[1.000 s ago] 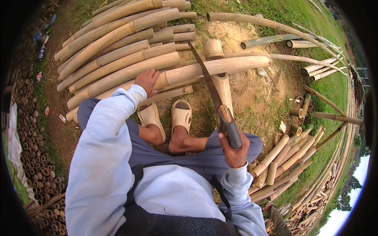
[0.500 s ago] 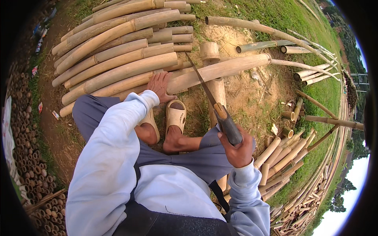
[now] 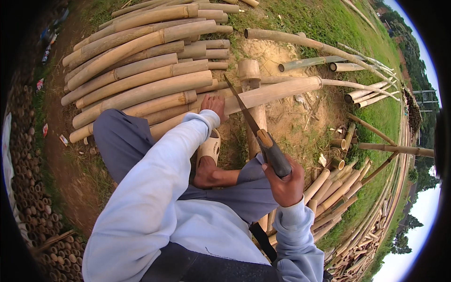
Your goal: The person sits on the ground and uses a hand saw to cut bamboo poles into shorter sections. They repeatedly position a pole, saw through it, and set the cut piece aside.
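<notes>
My right hand (image 3: 284, 183) grips the dark handle of a long-bladed knife (image 3: 249, 120), blade pointing up and away over a thick bamboo pole (image 3: 277, 90). That pole lies across an upright wooden post (image 3: 250, 77) in front of me. My left hand (image 3: 213, 103) rests flat on the same pole, just left of the blade. I sit with both legs bent, one sandalled foot (image 3: 209, 148) on the ground below the pole.
A stack of cut bamboo poles (image 3: 136, 61) lies to the left and beyond. Short bamboo offcuts (image 3: 329, 188) pile up at the right, and thin poles (image 3: 357, 63) lie on the grass farther out. Stacked round bamboo ends (image 3: 28, 188) line the left edge.
My left hand has slid along the pole toward the blade. My right hand has lowered the knife a little and brought its blade closer to the pole.
</notes>
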Available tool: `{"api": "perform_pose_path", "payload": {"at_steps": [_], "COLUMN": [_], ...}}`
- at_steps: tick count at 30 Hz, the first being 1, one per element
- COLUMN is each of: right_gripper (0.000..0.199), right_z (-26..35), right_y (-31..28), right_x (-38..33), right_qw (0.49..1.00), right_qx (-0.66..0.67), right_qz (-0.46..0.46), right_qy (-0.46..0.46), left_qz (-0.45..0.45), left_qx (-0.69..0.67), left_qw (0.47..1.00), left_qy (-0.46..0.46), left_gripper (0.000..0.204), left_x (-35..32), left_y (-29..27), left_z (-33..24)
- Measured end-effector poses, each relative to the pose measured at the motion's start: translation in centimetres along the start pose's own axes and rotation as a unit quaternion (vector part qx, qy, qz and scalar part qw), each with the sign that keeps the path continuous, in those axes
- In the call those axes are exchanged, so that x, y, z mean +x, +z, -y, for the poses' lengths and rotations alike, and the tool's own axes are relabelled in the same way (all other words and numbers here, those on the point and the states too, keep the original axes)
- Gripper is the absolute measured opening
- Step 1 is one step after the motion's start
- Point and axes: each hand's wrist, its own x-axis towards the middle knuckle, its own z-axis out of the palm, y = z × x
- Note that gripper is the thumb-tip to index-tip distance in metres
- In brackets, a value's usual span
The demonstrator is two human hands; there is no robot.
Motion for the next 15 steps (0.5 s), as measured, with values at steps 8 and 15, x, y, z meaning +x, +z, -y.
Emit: {"api": "perform_pose_path", "payload": {"at_steps": [8, 15], "right_gripper": [0.019, 0.019], "right_z": [1.1, 1.4], "right_y": [-1.0, -1.2], "right_x": [-2.5, -3.9], "right_qw": [1.0, 0.999], "right_qx": [0.009, -0.029], "right_qz": [-0.012, -0.017], "right_qy": [0.017, 0.027], "left_qz": [0.122, 0.212], "left_qx": [-0.041, -0.173], "left_qw": [0.991, 0.96], "left_qy": [0.033, 0.061], "left_gripper": [0.061, 0.081], "left_x": [-0.8, 2.0], "left_y": [-0.5, -0.6], "left_z": [-0.5, 0.9]}}
